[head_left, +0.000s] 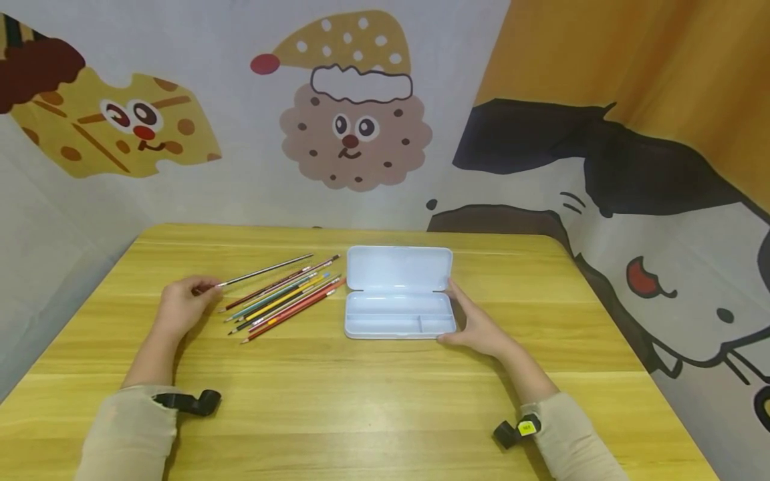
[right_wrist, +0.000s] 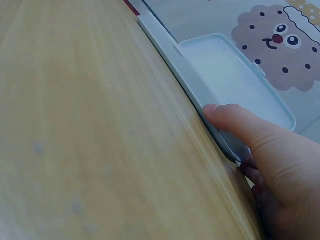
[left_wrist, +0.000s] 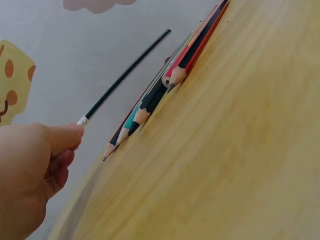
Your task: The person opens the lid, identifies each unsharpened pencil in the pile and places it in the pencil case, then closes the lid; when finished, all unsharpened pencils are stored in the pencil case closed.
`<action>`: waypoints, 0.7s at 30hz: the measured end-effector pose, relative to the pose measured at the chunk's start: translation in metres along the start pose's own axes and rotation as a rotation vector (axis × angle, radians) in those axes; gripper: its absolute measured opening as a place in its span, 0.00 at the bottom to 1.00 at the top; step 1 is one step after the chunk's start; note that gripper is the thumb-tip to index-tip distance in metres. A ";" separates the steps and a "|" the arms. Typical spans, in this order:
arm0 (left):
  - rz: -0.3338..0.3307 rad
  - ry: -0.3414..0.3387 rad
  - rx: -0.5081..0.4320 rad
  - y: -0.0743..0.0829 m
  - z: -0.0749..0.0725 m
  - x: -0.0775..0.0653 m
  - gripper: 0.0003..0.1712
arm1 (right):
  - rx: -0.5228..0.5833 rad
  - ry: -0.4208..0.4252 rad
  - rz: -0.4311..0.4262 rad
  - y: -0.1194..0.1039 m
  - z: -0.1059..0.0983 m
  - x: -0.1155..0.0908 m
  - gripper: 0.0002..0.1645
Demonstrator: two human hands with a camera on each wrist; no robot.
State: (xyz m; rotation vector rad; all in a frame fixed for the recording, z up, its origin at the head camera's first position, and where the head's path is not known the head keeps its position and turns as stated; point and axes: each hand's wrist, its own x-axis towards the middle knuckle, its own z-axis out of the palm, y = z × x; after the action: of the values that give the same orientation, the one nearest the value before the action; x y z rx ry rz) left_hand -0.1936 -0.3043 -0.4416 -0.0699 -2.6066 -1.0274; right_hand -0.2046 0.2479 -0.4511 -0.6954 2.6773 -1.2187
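Observation:
My left hand (head_left: pixel 183 308) pinches a dark pencil (head_left: pixel 265 270) by its pale end between thumb and fingers. In the left wrist view that pencil (left_wrist: pixel 127 72) slants up and away, its far end free. Right beside it lies a loose row of several pencils (head_left: pixel 283 300), in red, yellow, teal and black, most with sharpened tips toward the left hand. An open white pencil case (head_left: pixel 400 270) stands to their right, lid tipped back, its divided tray bare. My right hand (head_left: pixel 478 327) grips the case's right side, thumb (right_wrist: pixel 225 114) at the front corner and fingers along the side.
Everything lies on a wood-grain table (head_left: pixel 373 414). Behind it hangs a cloth backdrop (head_left: pixel 240 194) with cartoon figures. A black wrist camera (head_left: pixel 192 402) sits at the left cuff, another camera (head_left: pixel 516 431) at the right cuff.

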 end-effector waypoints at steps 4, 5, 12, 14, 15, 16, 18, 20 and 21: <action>0.007 0.026 -0.012 0.006 -0.003 0.001 0.12 | 0.009 -0.001 0.005 -0.014 -0.002 -0.003 0.72; 0.005 0.028 -0.017 0.007 -0.004 0.001 0.13 | 0.007 0.000 0.005 -0.014 -0.002 -0.003 0.72; 0.003 0.017 -0.047 0.018 -0.011 0.002 0.15 | 0.010 0.005 -0.011 0.000 0.000 0.001 0.73; 0.022 0.018 -0.037 0.023 -0.012 0.002 0.15 | 0.010 0.002 -0.010 0.000 0.000 0.001 0.73; 0.040 0.017 -0.033 0.027 -0.013 0.003 0.15 | 0.008 0.001 -0.008 0.000 0.000 0.001 0.73; 0.056 0.015 -0.033 0.030 -0.013 0.003 0.15 | 0.005 0.001 -0.006 0.000 0.000 0.001 0.73; 0.092 0.012 -0.036 0.040 -0.013 0.004 0.14 | 0.001 0.001 -0.005 0.001 0.000 0.001 0.73; 0.126 0.013 -0.046 0.050 -0.012 0.005 0.12 | 0.000 0.001 -0.005 0.002 0.000 0.001 0.73; 0.138 0.013 -0.051 0.055 -0.012 0.006 0.11 | -0.001 0.002 -0.005 0.002 0.000 0.001 0.73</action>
State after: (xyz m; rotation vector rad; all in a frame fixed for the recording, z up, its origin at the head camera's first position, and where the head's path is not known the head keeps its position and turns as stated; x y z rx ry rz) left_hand -0.1864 -0.2725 -0.3957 -0.2508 -2.5235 -1.0419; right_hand -0.2057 0.2486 -0.4528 -0.7023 2.6791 -1.2202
